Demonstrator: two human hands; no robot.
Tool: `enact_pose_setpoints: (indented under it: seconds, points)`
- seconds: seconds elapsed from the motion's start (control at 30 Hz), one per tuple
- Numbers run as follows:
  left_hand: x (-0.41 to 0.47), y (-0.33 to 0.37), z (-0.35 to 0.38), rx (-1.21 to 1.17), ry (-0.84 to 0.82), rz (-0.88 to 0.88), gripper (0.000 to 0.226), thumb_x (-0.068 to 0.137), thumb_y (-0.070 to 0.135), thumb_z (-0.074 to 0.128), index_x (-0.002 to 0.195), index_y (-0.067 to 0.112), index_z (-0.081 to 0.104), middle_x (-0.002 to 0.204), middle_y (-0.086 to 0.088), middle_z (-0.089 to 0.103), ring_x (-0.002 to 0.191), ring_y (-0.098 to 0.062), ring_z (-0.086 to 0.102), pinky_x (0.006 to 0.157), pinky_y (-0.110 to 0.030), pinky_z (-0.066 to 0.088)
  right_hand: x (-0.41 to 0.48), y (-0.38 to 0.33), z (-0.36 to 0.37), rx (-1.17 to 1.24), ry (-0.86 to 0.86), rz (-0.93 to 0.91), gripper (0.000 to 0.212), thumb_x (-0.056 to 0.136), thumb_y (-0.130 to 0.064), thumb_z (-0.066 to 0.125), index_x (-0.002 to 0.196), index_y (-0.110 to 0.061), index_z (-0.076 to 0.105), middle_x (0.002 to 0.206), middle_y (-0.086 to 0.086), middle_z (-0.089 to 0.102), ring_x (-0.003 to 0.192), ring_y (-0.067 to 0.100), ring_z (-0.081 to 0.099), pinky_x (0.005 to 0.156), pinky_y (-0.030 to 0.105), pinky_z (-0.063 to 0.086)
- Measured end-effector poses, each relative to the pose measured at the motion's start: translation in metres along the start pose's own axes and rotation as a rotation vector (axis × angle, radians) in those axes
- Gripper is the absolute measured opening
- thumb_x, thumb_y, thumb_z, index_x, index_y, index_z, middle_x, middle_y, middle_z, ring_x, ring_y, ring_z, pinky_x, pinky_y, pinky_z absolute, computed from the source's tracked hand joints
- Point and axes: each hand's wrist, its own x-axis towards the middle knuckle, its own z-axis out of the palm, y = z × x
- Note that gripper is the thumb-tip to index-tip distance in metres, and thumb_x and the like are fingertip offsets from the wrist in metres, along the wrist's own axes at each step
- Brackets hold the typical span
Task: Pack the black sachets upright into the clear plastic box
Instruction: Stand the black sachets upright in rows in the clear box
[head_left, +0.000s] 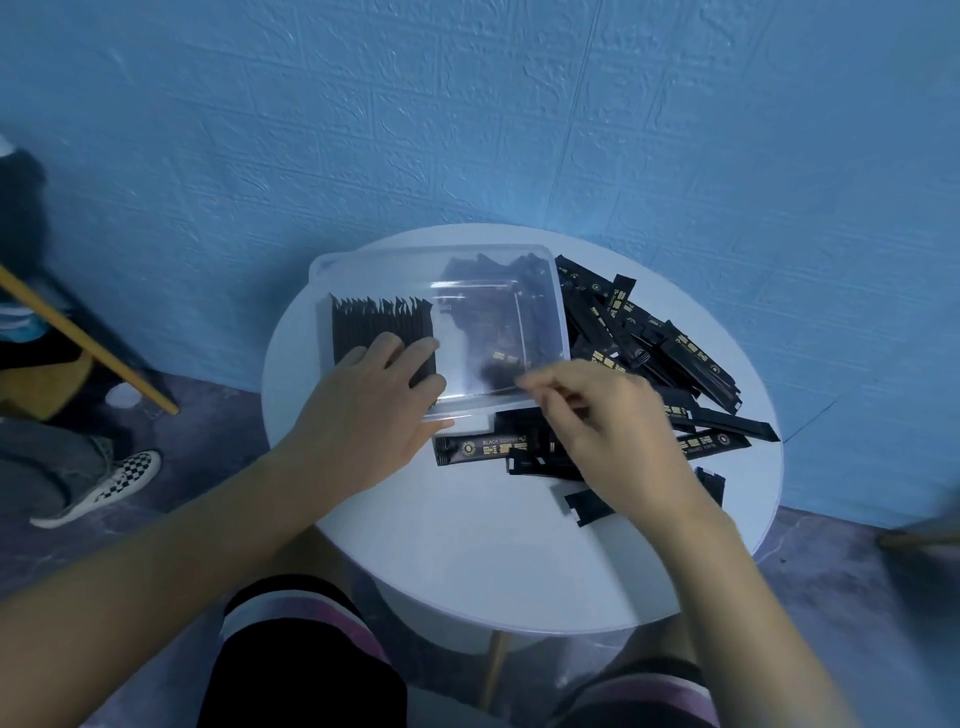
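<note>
A clear plastic box (540, 260) sits at the back of a round white table (498, 561). Several black sachets (374, 322) stand upright in a row at the box's left end. My left hand (374, 410) lies over the box's near left corner, its straight fingers pressing on that row. Loose black sachets (670, 348) with gold print lie in a heap to the right of the box and in front of it. My right hand (608, 431) hovers over the sachets by the box's front edge, fingers curled and blurred; whether it holds one is unclear.
A blue textured wall (467, 114) rises right behind the table. Another person's leg and checkered shoe (104, 483) are on the floor at the left, beside a yellow wooden bar (88, 343). My knees are under the table's near edge.
</note>
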Motion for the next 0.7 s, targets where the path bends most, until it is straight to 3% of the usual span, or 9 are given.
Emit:
enact_pose_setpoints:
  seconds: [0.13, 0.23, 0.33, 0.43, 0.57, 0.7]
  points:
    - [0.001, 0.0, 0.0, -0.006, -0.014, -0.001, 0.04, 0.094, 0.05, 0.054, 0.106, 0.014, 0.069, 0.139, -0.01, 0.055, 0.105, -0.033, 0.052, 0.076, -0.044, 0.05, -0.039, 0.034, -0.025, -0.222, -0.043, 0.046, 0.027, 0.094, -0.013, 0.063, 0.11, -0.031, 0.073, 0.107, -0.02, 0.07, 0.101, 0.01, 0.062, 0.083, 0.031, 0.049]
    - [0.002, 0.0, -0.001, -0.009, -0.018, -0.004, 0.041, 0.093, 0.048, 0.055, 0.108, 0.012, 0.07, 0.14, -0.012, 0.055, 0.106, -0.035, 0.053, 0.076, -0.045, 0.051, -0.064, 0.051, -0.037, -0.294, -0.082, 0.083, 0.037, 0.086, -0.013, 0.056, 0.114, -0.031, 0.073, 0.112, -0.017, 0.067, 0.108, 0.012, 0.055, 0.087, 0.029, 0.045]
    - [0.001, 0.002, -0.002, -0.018, -0.014, -0.002, 0.042, 0.093, 0.047, 0.055, 0.108, 0.011, 0.071, 0.139, -0.014, 0.056, 0.105, -0.036, 0.053, 0.075, -0.045, 0.052, -0.083, 0.063, -0.045, -0.334, -0.066, 0.117, 0.04, 0.082, -0.015, 0.055, 0.116, -0.029, 0.072, 0.116, -0.014, 0.065, 0.11, 0.015, 0.053, 0.091, 0.029, 0.042]
    - [0.001, 0.003, -0.004, -0.026, -0.009, 0.005, 0.043, 0.092, 0.047, 0.055, 0.108, 0.01, 0.071, 0.138, -0.014, 0.057, 0.106, -0.036, 0.054, 0.075, -0.045, 0.053, -0.099, 0.078, -0.051, -0.364, -0.003, 0.211, 0.046, 0.082, 0.003, 0.063, 0.118, -0.026, 0.071, 0.118, -0.014, 0.062, 0.109, 0.021, 0.053, 0.089, 0.03, 0.04]
    - [0.002, 0.006, -0.005, -0.036, -0.006, 0.016, 0.046, 0.093, 0.047, 0.05, 0.109, 0.01, 0.072, 0.139, -0.014, 0.057, 0.107, -0.035, 0.054, 0.077, -0.046, 0.054, -0.111, 0.086, -0.045, -0.364, -0.022, 0.246, 0.059, 0.078, 0.015, 0.053, 0.12, -0.024, 0.069, 0.124, -0.008, 0.06, 0.111, 0.022, 0.053, 0.083, 0.032, 0.042]
    - [0.003, 0.009, -0.006, -0.042, -0.005, 0.018, 0.046, 0.093, 0.047, 0.048, 0.109, 0.01, 0.072, 0.139, -0.013, 0.057, 0.105, -0.035, 0.054, 0.076, -0.045, 0.053, -0.107, 0.076, -0.03, -0.303, -0.007, 0.189, 0.052, 0.082, 0.01, 0.061, 0.121, -0.022, 0.071, 0.123, -0.007, 0.062, 0.11, 0.014, 0.052, 0.082, 0.019, 0.037]
